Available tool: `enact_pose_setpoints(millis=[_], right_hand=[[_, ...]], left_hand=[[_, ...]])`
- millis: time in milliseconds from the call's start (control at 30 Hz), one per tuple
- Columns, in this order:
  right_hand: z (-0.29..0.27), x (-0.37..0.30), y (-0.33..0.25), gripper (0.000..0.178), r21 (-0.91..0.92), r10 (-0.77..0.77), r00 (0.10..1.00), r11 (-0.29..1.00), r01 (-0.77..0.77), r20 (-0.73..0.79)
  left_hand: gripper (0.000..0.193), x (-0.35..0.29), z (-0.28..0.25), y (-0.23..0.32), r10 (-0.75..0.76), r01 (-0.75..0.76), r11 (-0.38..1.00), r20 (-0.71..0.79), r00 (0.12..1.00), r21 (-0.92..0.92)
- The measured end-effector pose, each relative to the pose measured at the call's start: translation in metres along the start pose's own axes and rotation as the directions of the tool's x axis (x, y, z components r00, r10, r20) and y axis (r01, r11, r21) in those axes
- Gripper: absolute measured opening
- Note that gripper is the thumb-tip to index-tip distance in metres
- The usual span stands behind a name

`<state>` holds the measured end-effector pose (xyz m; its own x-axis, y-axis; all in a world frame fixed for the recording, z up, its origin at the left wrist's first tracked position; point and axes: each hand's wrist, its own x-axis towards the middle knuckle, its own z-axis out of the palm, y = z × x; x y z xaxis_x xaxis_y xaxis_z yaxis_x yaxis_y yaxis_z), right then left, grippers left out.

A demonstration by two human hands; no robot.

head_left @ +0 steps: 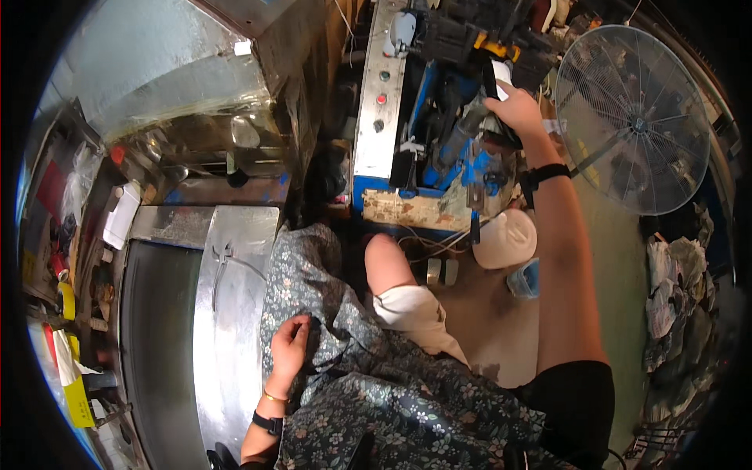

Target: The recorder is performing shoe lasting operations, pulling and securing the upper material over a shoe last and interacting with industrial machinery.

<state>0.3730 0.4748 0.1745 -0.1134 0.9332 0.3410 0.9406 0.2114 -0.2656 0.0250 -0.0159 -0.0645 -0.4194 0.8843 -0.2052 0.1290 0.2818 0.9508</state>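
My right hand (517,111) reaches far forward over the blue machine (450,149). Its fingers are closed at a dark flat edge (490,81) with a white piece (502,77) beside it; what exactly they grip is unclear. Down on my lap, my left hand (288,348) rests against the dark floral apron (376,407), thumb and fingers curled together. Anything between those fingertips is hidden. To the left of that hand stands a shiny curved metal plate (235,313) beside a dark belt-like surface (160,313).
A large round fan (638,121) stands at the right. Near my knee are a white bucket (505,239) and a blue mask-like piece (524,280). A metal control panel (381,102) with buttons rises ahead. Crumpled bundles (677,298) lie far right; yellow tape (66,301) is left.
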Motion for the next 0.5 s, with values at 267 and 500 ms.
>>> enact_pose_setpoints(millis=[267, 500], right_hand=[[0.030, -0.037, -0.002, 0.076, -0.102, -0.032, 0.996, 0.994, 0.023, -0.084], [0.025, -0.031, -0.007, 0.075, -0.136, -0.005, 0.993, 0.991, -0.011, -0.114]], left_hand=[[0.016, -0.004, -0.004, 0.003, -0.016, 0.016, 0.996, 0.005, 1.000, -0.084], [0.016, 0.003, -0.004, -0.003, -0.017, 0.020, 0.990, 0.022, 1.000, -0.136]])
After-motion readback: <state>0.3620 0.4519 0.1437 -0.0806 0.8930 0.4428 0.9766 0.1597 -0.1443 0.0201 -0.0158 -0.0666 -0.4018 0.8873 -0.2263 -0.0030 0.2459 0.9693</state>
